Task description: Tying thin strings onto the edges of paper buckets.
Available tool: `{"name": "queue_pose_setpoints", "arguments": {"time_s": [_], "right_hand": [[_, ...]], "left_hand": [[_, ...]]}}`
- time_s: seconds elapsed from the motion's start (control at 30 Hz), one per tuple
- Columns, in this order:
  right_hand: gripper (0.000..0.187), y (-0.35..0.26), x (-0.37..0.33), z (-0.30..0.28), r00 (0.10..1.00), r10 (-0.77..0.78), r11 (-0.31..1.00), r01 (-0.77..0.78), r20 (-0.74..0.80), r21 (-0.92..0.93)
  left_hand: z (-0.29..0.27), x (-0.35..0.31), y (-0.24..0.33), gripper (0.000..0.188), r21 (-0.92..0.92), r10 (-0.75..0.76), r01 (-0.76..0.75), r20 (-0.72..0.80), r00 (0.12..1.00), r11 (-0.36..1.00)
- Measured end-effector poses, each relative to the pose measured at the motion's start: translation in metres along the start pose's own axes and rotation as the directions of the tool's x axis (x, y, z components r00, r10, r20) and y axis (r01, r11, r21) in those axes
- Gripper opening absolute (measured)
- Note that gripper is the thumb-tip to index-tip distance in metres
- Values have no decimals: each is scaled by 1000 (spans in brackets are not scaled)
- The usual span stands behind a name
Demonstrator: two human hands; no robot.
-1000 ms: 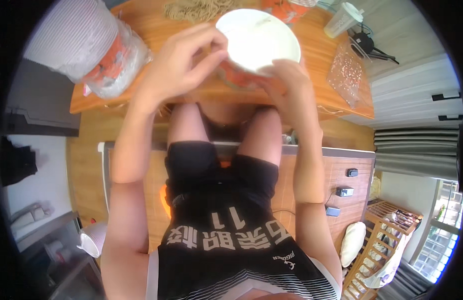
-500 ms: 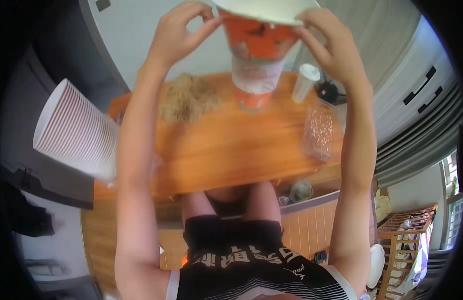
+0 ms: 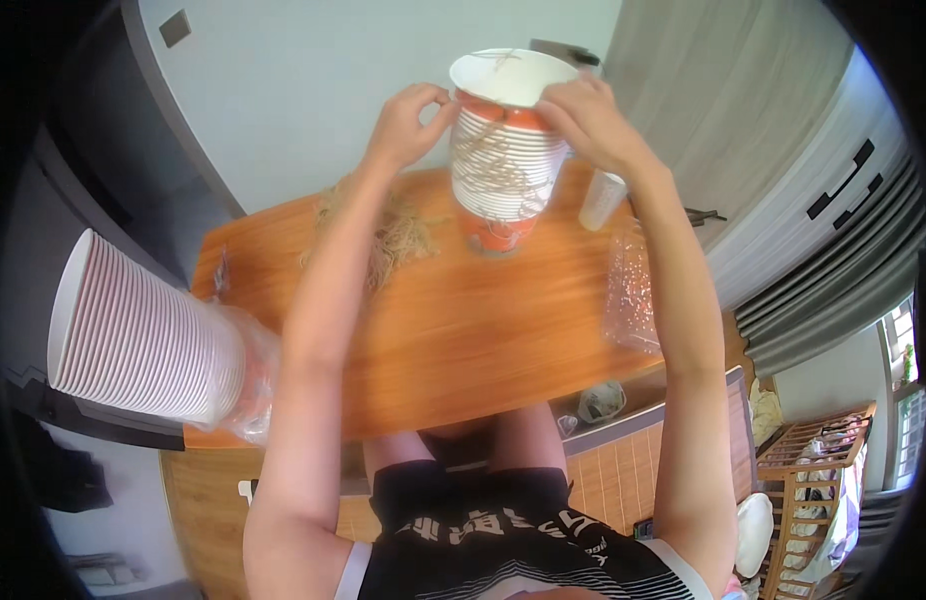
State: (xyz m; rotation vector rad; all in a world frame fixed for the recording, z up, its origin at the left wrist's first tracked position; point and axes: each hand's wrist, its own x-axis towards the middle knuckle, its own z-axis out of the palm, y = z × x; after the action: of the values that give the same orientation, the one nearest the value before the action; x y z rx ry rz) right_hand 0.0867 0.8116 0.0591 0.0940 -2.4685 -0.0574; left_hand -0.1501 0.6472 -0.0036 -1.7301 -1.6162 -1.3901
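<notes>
A stack of large paper buckets (image 3: 503,165), white rims with orange printed sides, stands on the table in front of me. Tan shredded strands hang down its outer side, and a few lie across the open mouth of the top bucket (image 3: 518,75). My left hand (image 3: 413,125) pinches at the left of that bucket's rim, thumb and forefinger against it. On the opposite side my right hand (image 3: 593,120) grips the rim, fingers bent over the edge. A loose pile of tan shredded paper strands (image 3: 398,240) lies left of the stack, partly behind my left forearm.
Another long stack of paper buckets (image 3: 148,330), partly in clear plastic, leans over the table's left edge. At the right are a lidded clear cup (image 3: 603,200) and a clear plastic box (image 3: 631,290) with small pale specks. The wooden table (image 3: 463,340) ends before my lap.
The orange bucket that both hands held high has come down and now sits nested on top of the stack. Strands now show on the stack's side. My view has shifted slightly.
</notes>
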Motion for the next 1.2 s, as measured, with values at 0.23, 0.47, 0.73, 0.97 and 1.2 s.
{"name": "queue_pose_setpoints", "arguments": {"time_s": [0.23,0.47,0.73,0.97,1.2], "right_hand": [[39,-8,-17,26,996,88,996,-87,33,-14],[21,-156,-75,-41,870,220,908,-17,-442,418],[26,-308,-162,-100,889,146,676,231,-434,700],[12,-331,-201,-121,934,148,615,171,-325,770],[11,-343,-236,-119,950,158,569,136,-270,811]], "left_hand": [[28,-66,9,41,95,-63,66,-31,998,993],[-83,-130,125,38,271,-105,153,-184,977,950],[-335,-137,259,37,957,121,154,-188,975,246],[-433,-142,214,42,857,-474,343,-136,870,384],[-422,-119,230,31,915,-543,156,79,836,373]]}}
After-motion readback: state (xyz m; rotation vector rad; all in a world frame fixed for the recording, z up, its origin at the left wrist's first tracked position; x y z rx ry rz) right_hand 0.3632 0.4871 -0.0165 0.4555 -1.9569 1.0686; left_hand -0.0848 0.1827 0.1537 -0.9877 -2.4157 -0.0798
